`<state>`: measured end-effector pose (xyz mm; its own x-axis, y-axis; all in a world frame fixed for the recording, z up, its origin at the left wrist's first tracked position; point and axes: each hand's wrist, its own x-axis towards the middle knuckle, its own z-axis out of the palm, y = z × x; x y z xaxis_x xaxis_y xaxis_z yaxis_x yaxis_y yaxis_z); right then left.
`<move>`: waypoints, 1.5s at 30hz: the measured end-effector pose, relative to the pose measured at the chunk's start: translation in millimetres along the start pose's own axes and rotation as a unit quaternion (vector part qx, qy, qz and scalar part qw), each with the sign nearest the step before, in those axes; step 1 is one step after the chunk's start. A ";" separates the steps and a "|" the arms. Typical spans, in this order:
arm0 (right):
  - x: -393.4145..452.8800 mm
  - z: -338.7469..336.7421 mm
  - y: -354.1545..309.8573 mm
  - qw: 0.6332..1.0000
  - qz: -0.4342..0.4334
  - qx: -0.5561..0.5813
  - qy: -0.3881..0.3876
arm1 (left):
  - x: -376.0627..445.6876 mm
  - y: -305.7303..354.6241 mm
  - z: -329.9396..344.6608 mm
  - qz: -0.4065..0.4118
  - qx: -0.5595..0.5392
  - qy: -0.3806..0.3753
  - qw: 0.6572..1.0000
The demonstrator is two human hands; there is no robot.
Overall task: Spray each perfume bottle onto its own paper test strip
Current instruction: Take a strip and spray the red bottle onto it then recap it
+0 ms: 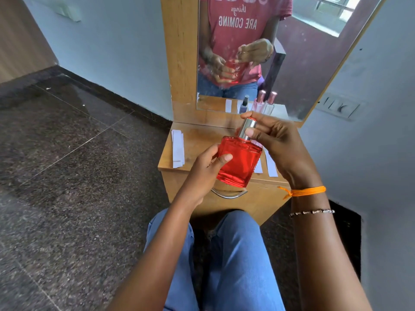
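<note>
Above wooden vanity (193, 140), hands (205, 169) (272, 140) grip red bottle (241, 162)

Right hand (272, 142) hides bottles (261, 108) behind it.

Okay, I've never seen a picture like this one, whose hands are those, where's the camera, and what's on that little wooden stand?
The camera sits on a person's head, looking down at their own two hands; there is no machine. The left hand grips a red perfume bottle by its body, held above the stand. The right hand pinches the bottle's silver cap. On the wooden stand lie white paper strips, some partly hidden behind the bottle. The mirror behind reflects the person and more small bottles, themselves hidden behind the hands.
</note>
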<state>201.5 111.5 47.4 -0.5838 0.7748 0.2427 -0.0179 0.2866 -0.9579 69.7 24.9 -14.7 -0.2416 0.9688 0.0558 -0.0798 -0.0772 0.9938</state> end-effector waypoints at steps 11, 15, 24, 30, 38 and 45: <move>-4.1 18.8 13.5 0.986 0.000 -0.111 0.122 | 3.6 -8.9 5.8 0.027 0.064 0.068 0.995; -5.8 36.2 15.2 0.939 0.011 -0.245 0.241 | 1.5 -15.5 16.6 0.049 0.141 0.136 0.979; -8.4 -4.9 1.9 0.998 0.008 0.063 -0.028 | -1.0 6.9 -19.8 -0.057 -0.004 -0.078 0.995; -8.7 19.1 9.6 0.969 0.011 -0.121 0.217 | 2.1 -10.6 -2.0 0.033 0.134 0.049 0.989; -12.9 0.9 7.1 0.998 0.034 0.044 -0.001 | -2.3 -8.6 -14.6 -0.074 -0.042 -0.075 0.994; -16.9 22.5 32.6 0.985 0.052 -0.030 0.159 | -0.1 -15.9 -9.2 -0.063 0.044 -0.014 0.997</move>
<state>192.5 95.1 8.7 -0.2957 0.9365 0.1887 0.0819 0.2217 -0.9717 62.0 23.9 -31.4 -0.2069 0.9759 -0.0688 -0.0230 0.0655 0.9976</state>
